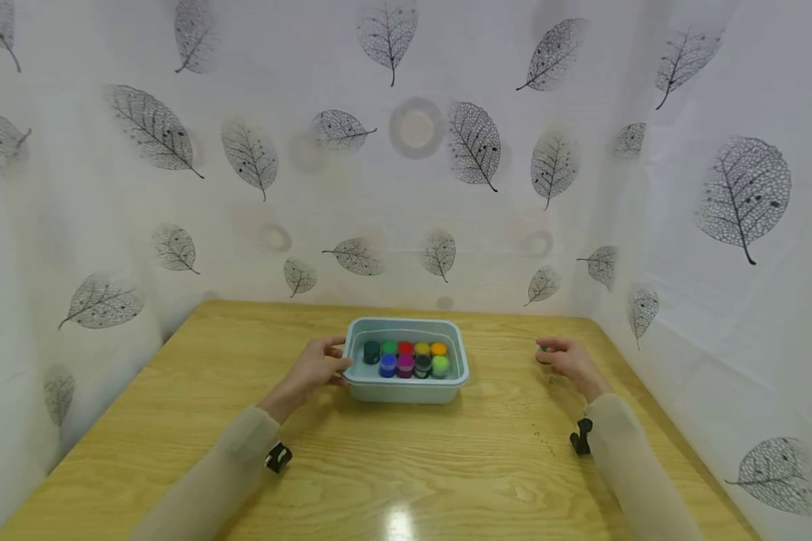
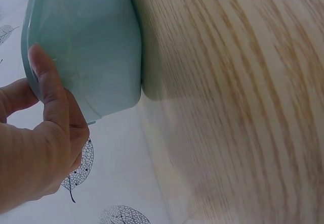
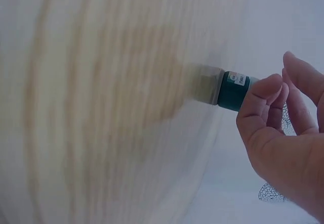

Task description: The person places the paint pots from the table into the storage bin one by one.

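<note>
A pale blue-green plastic basin (image 1: 406, 392) sits on the wooden table, holding several small paint jars, among them a red jar (image 1: 405, 349), a blue jar (image 1: 388, 366) and a light green jar (image 1: 440, 366). My left hand (image 1: 316, 364) pinches the basin's left rim, its fingers along the outer wall (image 2: 96, 42) in the left wrist view. To the right of the basin, my right hand (image 1: 568, 361) holds a dark green paint jar (image 3: 233, 90) near its top. That jar is upright, its base right at the tabletop; the fingers partly hide its lid.
The wooden table (image 1: 413, 458) reaches back to a white curtain (image 1: 406, 203) printed with grey leaves, which also hangs along both sides. Small dark specks (image 1: 544, 439) dot the wood in front of my right hand. A black clip (image 1: 582, 436) is on the right wrist.
</note>
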Demonstrator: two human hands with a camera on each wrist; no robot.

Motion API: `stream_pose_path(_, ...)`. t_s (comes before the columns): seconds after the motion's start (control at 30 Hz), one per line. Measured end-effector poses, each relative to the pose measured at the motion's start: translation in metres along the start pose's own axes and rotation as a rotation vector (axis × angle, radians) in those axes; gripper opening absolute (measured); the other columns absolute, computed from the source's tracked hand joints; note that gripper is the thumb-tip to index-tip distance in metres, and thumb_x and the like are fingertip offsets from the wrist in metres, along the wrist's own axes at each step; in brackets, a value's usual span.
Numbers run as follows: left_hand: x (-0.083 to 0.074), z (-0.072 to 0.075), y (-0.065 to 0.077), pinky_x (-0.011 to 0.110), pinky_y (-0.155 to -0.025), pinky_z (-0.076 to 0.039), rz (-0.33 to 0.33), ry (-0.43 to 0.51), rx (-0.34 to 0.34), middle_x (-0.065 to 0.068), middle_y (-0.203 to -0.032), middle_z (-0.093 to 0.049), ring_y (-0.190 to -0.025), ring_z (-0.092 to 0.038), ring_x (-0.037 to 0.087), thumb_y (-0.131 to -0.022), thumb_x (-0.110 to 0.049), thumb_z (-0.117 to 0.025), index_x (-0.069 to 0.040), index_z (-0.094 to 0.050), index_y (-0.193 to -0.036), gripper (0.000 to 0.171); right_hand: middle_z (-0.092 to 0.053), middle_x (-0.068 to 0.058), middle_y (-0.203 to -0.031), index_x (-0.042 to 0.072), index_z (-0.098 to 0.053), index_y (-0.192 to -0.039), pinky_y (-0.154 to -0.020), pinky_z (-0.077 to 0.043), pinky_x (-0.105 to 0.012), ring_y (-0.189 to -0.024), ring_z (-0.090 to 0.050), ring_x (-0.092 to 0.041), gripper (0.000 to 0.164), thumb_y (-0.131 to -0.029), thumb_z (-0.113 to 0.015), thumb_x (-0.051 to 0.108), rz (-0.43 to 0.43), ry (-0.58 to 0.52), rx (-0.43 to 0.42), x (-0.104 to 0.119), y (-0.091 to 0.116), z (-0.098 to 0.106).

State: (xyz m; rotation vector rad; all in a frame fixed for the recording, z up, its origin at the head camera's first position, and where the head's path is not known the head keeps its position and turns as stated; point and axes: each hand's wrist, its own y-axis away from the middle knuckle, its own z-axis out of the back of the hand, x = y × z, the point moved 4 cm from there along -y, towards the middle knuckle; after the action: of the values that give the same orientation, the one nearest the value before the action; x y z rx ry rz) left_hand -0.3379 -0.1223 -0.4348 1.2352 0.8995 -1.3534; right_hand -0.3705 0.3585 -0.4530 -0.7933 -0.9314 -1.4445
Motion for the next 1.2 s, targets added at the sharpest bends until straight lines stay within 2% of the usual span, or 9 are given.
stream_pose_path(0.37,0.000,0.001,-0.001,0.035,-0.068,-0.063,0.002,-0.006,-0.011,0.019,-0.107,-0.049,-0.084,-0.067,0.030,-0.093,0.005,-0.058,0.002,-0.043,-0.144,0.053,-0.046,-0.028,-0.128,-0.004,-0.038,-0.147,-0.086,-0.058,-0.038,-0.104,-0.056,-0.027,0.058,-0.096,-0.062,0.011,0.009,0.099,-0.033,-0.005,0.000,0.005)
stream_pose_path(0.5,-0.001,0.001,0.000,0.036,-0.068,-0.063,-0.003,-0.010,-0.008,0.019,-0.107,-0.049,-0.085,-0.067,0.032,-0.094,0.003,-0.058,0.002,-0.043,-0.144,0.053,-0.046,-0.034,-0.132,-0.002,-0.036,-0.148,-0.071,-0.056,-0.032,-0.086,-0.058,-0.022,0.060,-0.095,-0.062,0.010,0.000,0.130,-0.039,-0.007,-0.002,0.008)
stream_pose_path(0.57,-0.002,0.001,0.000,0.037,-0.069,-0.063,-0.003,-0.014,-0.007,0.019,-0.108,-0.049,-0.085,-0.067,0.031,-0.094,0.002,-0.059,0.001,-0.044,-0.144,0.053,-0.045,-0.035,-0.134,-0.002,-0.036,-0.149,-0.061,-0.051,-0.029,-0.070,-0.052,-0.015,0.060,-0.096,-0.061,0.010,-0.020,0.126,-0.031,-0.008,-0.003,0.009)
stream_pose_path(0.63,-0.002,0.001,0.000,0.038,-0.070,-0.063,-0.004,-0.016,-0.007,0.019,-0.108,-0.049,-0.085,-0.067,0.031,-0.094,0.002,-0.059,0.001,-0.044,-0.144,0.053,-0.041,-0.036,-0.138,-0.001,-0.035,-0.149,-0.057,-0.045,-0.028,-0.063,-0.047,-0.012,0.059,-0.096,-0.060,0.010,-0.046,0.113,-0.021,-0.010,-0.005,0.010)
stream_pose_path(0.73,-0.001,0.001,-0.001,0.039,-0.071,-0.063,-0.005,-0.017,-0.007,0.019,-0.108,-0.050,-0.084,-0.067,0.030,-0.094,0.002,-0.059,0.001,-0.044,-0.144,0.053,-0.035,-0.035,-0.145,0.000,-0.035,-0.149,-0.061,-0.047,-0.027,-0.071,-0.051,-0.013,0.059,-0.097,-0.059,0.012,-0.068,0.106,-0.011,-0.012,-0.007,0.011)
stream_pose_path(0.87,0.000,0.002,-0.001,0.038,-0.070,-0.063,-0.008,-0.018,-0.004,0.020,-0.108,-0.050,-0.083,-0.068,0.030,-0.093,0.003,-0.059,0.002,-0.044,-0.144,0.052,-0.034,-0.030,-0.150,0.000,-0.038,-0.148,-0.074,-0.055,-0.030,-0.104,-0.058,-0.025,0.056,-0.098,-0.059,0.014,-0.080,0.110,-0.018,-0.012,-0.008,0.011)
stream_pose_path(0.93,0.000,0.002,-0.001,0.038,-0.069,-0.063,-0.008,-0.016,-0.005,0.020,-0.108,-0.050,-0.082,-0.067,0.030,-0.093,0.003,-0.058,0.002,-0.044,-0.144,0.052,-0.036,-0.028,-0.149,0.000,-0.039,-0.147,-0.080,-0.056,-0.032,-0.112,-0.057,-0.030,0.056,-0.098,-0.060,0.016,-0.081,0.115,-0.018,-0.012,-0.008,0.011)
stream_pose_path(1.07,0.001,0.002,-0.001,0.038,-0.069,-0.063,-0.006,-0.011,-0.010,0.021,-0.108,-0.050,-0.079,-0.067,0.028,-0.093,0.005,-0.058,0.003,-0.044,-0.143,0.052,-0.037,-0.027,-0.149,0.000,-0.039,-0.147,-0.087,-0.057,-0.036,-0.119,-0.054,-0.035,0.060,-0.096,-0.063,0.019,-0.071,0.123,0.006,-0.011,-0.008,0.010)
stream_pose_path(1.2,0.000,0.002,-0.001,0.037,-0.069,-0.063,-0.005,-0.012,-0.013,0.021,-0.108,-0.050,-0.079,-0.067,0.028,-0.093,0.005,-0.058,0.002,-0.045,-0.143,0.052,-0.037,-0.031,-0.148,-0.001,-0.037,-0.148,-0.084,-0.057,-0.037,-0.120,-0.054,-0.038,0.061,-0.095,-0.064,0.016,-0.046,0.137,0.041,-0.009,-0.008,0.007)
